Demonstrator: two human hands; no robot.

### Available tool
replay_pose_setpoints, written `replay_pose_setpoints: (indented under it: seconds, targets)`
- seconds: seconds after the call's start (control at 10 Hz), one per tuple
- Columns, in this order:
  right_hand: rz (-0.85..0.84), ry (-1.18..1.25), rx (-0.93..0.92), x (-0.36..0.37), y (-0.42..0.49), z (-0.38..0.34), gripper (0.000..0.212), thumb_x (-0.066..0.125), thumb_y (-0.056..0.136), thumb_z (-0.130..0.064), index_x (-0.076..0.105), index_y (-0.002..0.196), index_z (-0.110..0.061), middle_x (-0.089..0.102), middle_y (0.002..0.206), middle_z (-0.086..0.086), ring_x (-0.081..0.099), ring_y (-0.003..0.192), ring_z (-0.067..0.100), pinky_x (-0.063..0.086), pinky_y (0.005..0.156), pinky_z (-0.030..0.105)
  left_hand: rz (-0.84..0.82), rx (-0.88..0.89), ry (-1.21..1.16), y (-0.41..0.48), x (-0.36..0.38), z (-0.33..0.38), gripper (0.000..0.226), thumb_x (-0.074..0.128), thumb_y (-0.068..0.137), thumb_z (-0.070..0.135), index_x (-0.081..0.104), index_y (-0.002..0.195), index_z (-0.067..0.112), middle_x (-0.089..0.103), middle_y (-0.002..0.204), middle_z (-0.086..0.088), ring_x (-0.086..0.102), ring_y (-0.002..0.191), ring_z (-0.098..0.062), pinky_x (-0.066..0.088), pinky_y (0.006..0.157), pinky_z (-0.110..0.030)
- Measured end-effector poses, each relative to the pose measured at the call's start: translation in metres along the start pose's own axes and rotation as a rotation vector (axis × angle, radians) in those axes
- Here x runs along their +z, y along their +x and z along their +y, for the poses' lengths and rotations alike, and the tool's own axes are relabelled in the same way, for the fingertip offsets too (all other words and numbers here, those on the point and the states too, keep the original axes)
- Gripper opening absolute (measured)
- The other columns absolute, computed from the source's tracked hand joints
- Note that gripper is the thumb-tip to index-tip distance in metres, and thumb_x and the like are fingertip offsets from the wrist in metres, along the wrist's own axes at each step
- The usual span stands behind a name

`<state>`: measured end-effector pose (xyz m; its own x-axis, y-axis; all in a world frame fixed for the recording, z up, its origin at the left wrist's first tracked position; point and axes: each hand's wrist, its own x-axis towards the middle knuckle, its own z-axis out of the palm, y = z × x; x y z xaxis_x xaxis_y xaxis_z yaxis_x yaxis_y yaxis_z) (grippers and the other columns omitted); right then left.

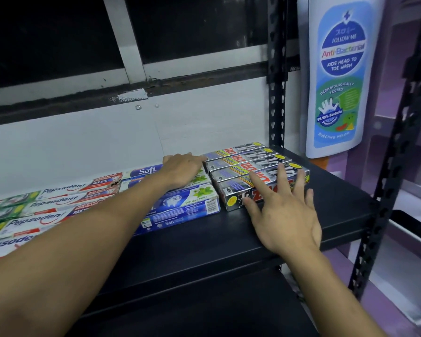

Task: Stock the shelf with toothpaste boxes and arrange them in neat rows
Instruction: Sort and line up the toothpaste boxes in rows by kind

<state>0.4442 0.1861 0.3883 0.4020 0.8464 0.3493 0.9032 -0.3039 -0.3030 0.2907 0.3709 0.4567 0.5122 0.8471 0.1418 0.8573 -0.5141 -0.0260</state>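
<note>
Looks like the aligning step: steadies the Zact boxes (pixel 250 166) with right hand (pixel 284 210) spread flat on the front one, fingers straight, and left hand (pixel 180 167) open-fingered at their rear left end. Next calls for squaring them flush with the Safi boxes (pixel 180 210) just left.

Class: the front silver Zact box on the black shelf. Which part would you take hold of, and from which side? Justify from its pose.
Probably the free right end of the front Zact box, coming from the right. It lies flat; its back face is flush against the next Zact box and its left end nears the Safi box, leaving grip room only there.
</note>
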Motion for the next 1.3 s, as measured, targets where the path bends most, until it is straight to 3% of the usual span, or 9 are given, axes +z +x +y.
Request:
replay_pose_setpoints:
  seconds: [0.1, 0.5, 0.6, 0.7, 0.9, 1.0, 1.1, 1.3]
  targets:
    - [0.004, -0.003, 0.000, 0.000, 0.000, 0.000, 0.058, 0.024, 0.097, -0.063, 0.005, 0.150, -0.050, -0.007, 0.164, 0.004, -0.015, 0.147, 0.039, 0.009, 0.119, 0.056, -0.025, 0.001, 0.037, -0.003, -0.002, 0.003, 0.054, 0.022, 0.103, 0.016, 0.028, 0.154, 0.033, 0.023, 0.161, -0.018, 0.025, 0.148, -0.029, 0.025, 0.110, -0.043]
    - [0.008, -0.015, -0.007, 0.002, 0.002, 0.001, 0.059, 0.023, 0.097, -0.064, 0.002, 0.150, -0.051, -0.007, 0.164, 0.004, -0.015, 0.147, 0.039, 0.008, 0.119, 0.056, -0.053, 0.064, -0.033, -0.021, -0.010, 0.005, 0.057, 0.017, 0.100, 0.021, 0.022, 0.156, 0.024, 0.024, 0.163, -0.003, 0.012, 0.152, -0.022, 0.017, 0.117, -0.048]
    - [0.031, -0.030, -0.010, 0.002, 0.001, 0.001, 0.060, 0.024, 0.096, -0.064, 0.002, 0.151, -0.050, -0.006, 0.164, 0.006, -0.013, 0.148, 0.040, 0.007, 0.119, 0.056, 0.036, 0.056, -0.212, -0.045, -0.017, 0.006, 0.056, 0.022, 0.099, 0.038, 0.028, 0.155, 0.032, 0.023, 0.163, 0.001, 0.014, 0.151, -0.015, 0.010, 0.117, -0.038]
    - [0.048, -0.056, -0.021, 0.002, 0.000, 0.001, 0.061, 0.024, 0.096, -0.064, 0.003, 0.151, -0.049, -0.005, 0.164, 0.007, -0.010, 0.147, 0.042, 0.005, 0.119, 0.056, 0.137, 0.053, -0.285, -0.080, -0.021, 0.000, 0.049, 0.037, 0.103, 0.040, 0.034, 0.152, 0.034, 0.029, 0.161, -0.003, 0.021, 0.149, -0.018, 0.012, 0.116, -0.033]
    - [0.039, -0.079, -0.042, -0.001, -0.001, 0.000, 0.059, 0.025, 0.095, -0.066, 0.010, 0.150, -0.050, 0.001, 0.164, 0.006, -0.008, 0.147, 0.042, 0.002, 0.119, 0.056, 0.228, 0.154, -0.193, -0.143, -0.007, -0.042, 0.065, 0.037, 0.089, 0.065, 0.044, 0.146, 0.035, 0.043, 0.152, 0.012, 0.034, 0.143, -0.011, 0.026, 0.116, -0.034]
    - [0.025, -0.079, -0.037, -0.001, -0.001, 0.000, 0.059, 0.025, 0.095, -0.066, 0.011, 0.150, -0.051, 0.001, 0.164, 0.006, -0.007, 0.148, 0.042, 0.002, 0.119, 0.056, 0.248, 0.174, -0.176, -0.160, 0.002, -0.053, 0.061, 0.042, 0.088, 0.063, 0.048, 0.143, 0.036, 0.045, 0.149, 0.018, 0.038, 0.140, -0.005, 0.027, 0.110, -0.022]
    - [0.014, -0.083, -0.035, -0.002, 0.000, -0.001, 0.059, 0.026, 0.095, -0.065, 0.012, 0.151, -0.050, 0.002, 0.164, 0.006, -0.008, 0.148, 0.042, 0.001, 0.119, 0.056, 0.234, 0.193, -0.152, -0.165, 0.009, -0.057, 0.057, 0.049, 0.094, 0.060, 0.046, 0.145, 0.037, 0.040, 0.152, 0.020, 0.034, 0.142, -0.002, 0.025, 0.112, -0.021]
    - [-0.005, -0.067, -0.036, -0.004, 0.000, 0.000, 0.058, 0.029, 0.097, -0.061, 0.011, 0.151, -0.050, 0.002, 0.164, 0.005, -0.009, 0.148, 0.041, 0.002, 0.120, 0.055, 0.266, 0.193, -0.182, -0.168, 0.018, -0.057, 0.054, 0.054, 0.095, 0.051, 0.043, 0.147, 0.038, 0.032, 0.153, 0.023, 0.023, 0.139, 0.008, 0.028, 0.118, -0.032]
